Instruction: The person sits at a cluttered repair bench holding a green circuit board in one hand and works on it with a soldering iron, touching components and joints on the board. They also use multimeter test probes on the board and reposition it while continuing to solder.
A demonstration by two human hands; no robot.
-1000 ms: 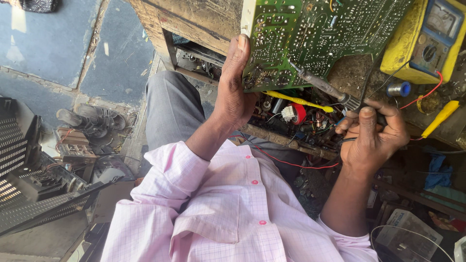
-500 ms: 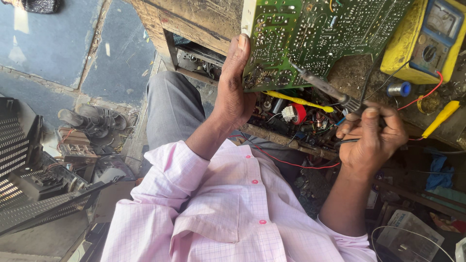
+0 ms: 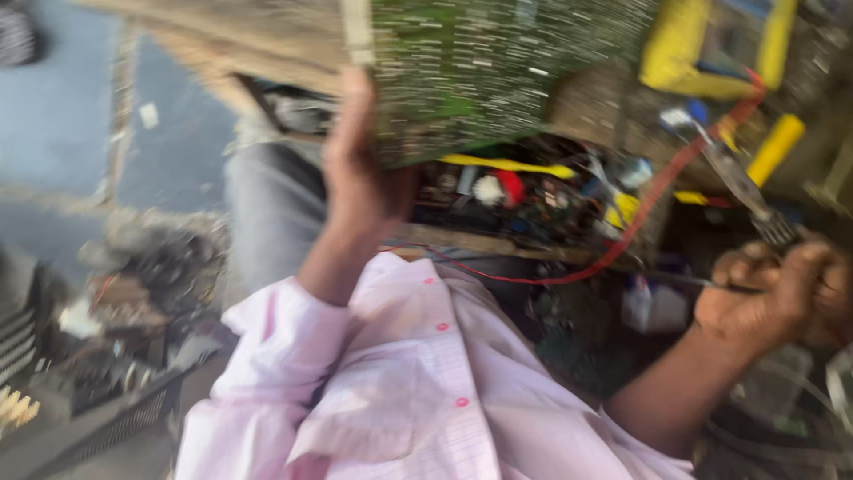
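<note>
- We see a large green printed circuit board (image 3: 498, 62), speckled with silver solder points, held up over the near edge of the cluttered wooden surface (image 3: 604, 111); the view is blurred by motion, so fine detail is lost.
- Below it, our pale pink buttoned shirt (image 3: 418, 391) fills the lower middle of the view, with a grey trouser leg (image 3: 267, 213) above the left sleeve.
- A yellow box-shaped meter (image 3: 702, 44) lies at the far right part of the surface, and a red wire (image 3: 622, 249) runs from it down across the surface's near edge.
- Our left hand (image 3: 355, 178) is closed on the board's lower left edge, thumb on the near face; the fingers behind the board are hidden.
- Our right hand (image 3: 773, 293) is well apart from the board, off the right end of the surface, curled into a fist around the handle of a thin metal soldering tool (image 3: 737, 182) whose shaft slants up and left toward the meter.
- A yellow cylindrical handle (image 3: 775, 147) lies just right of the tool's shaft.
- A long yellow strip (image 3: 506, 164) lies under the board's lower edge, beside a small red and white part (image 3: 498, 188).
</note>
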